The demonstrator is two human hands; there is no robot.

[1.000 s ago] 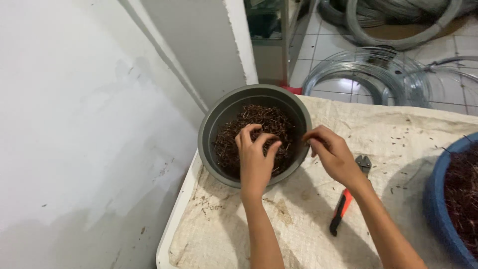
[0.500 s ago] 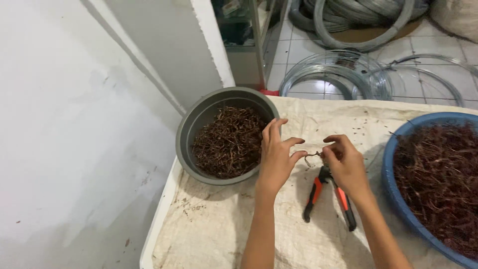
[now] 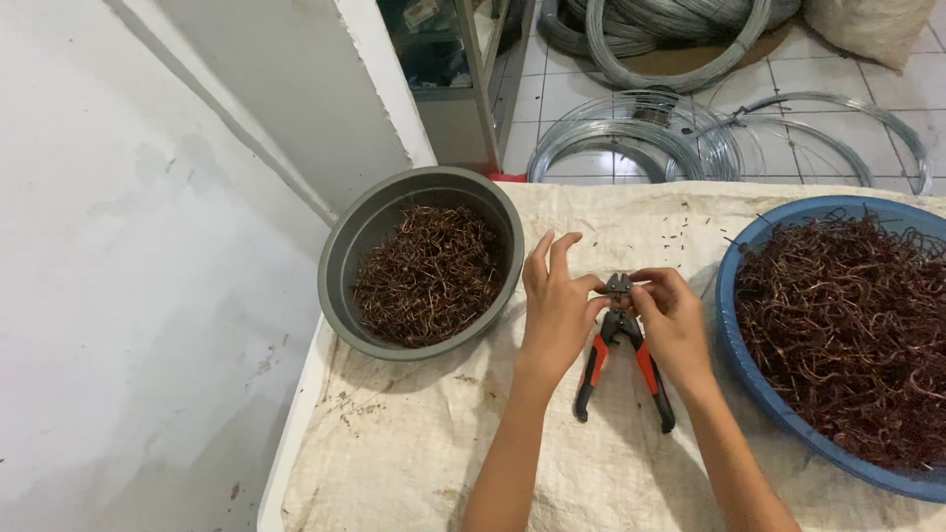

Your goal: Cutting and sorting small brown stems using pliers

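Both hands meet over the head of the cutting pliers (image 3: 623,350), which lie on the sackcloth-covered table (image 3: 424,463) with orange-and-black handles pointing near. Left hand (image 3: 557,307): fingers spread apart, thumb at the pliers' head. Right hand (image 3: 673,320): fingertips pinched together at the head; any piece held cannot be told. Grey basin (image 3: 345,256) of brown wire pieces lies left, blue basin (image 3: 734,325) right
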